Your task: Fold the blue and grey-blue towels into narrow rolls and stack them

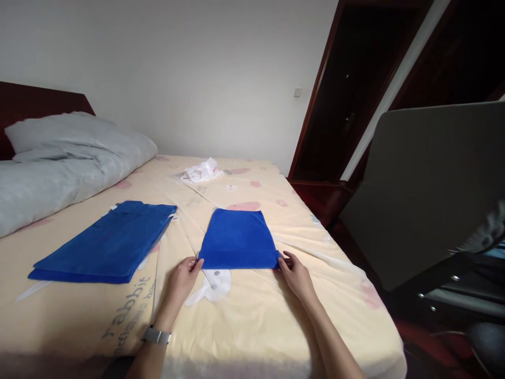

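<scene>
A bright blue cloth [239, 239] lies flat on the bed, its near edge toward me and turned up in a narrow band. At the near left corner, my left hand [186, 275] pinches the fabric between thumb and fingers. My right hand [294, 272] grips the near right corner in the same way, some of its fingers raised. To the left lies a stack of folded blue cloths [104, 239], with small white tags showing at its edges. Neither hand touches that stack.
The bed sheet [252, 326] is pale yellow with rabbit prints. A crumpled white plastic bag [202, 170] lies farther back. A grey quilt [71, 163] is heaped at the left. Right of the bed stands a dark grey panel [434, 184], near a dark door [351, 95].
</scene>
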`<control>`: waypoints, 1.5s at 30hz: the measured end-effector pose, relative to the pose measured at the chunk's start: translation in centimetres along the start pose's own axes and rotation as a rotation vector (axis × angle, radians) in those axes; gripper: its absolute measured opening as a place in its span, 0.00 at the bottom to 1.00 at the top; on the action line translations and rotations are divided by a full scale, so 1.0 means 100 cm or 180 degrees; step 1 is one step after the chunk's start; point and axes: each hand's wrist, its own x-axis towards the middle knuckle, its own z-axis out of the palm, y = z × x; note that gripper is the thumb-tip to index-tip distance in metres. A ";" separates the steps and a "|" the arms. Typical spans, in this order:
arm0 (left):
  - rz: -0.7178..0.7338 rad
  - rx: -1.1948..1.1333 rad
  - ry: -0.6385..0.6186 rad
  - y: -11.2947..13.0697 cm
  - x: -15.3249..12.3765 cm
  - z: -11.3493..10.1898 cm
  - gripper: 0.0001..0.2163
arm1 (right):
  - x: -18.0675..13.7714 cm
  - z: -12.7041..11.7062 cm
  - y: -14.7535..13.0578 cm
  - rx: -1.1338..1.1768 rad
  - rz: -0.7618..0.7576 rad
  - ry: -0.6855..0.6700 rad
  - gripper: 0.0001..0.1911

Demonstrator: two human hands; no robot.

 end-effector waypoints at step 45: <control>0.2535 0.1408 -0.0661 -0.008 -0.042 0.008 0.28 | -0.049 0.005 0.013 -0.2000 -0.2325 -0.0397 0.32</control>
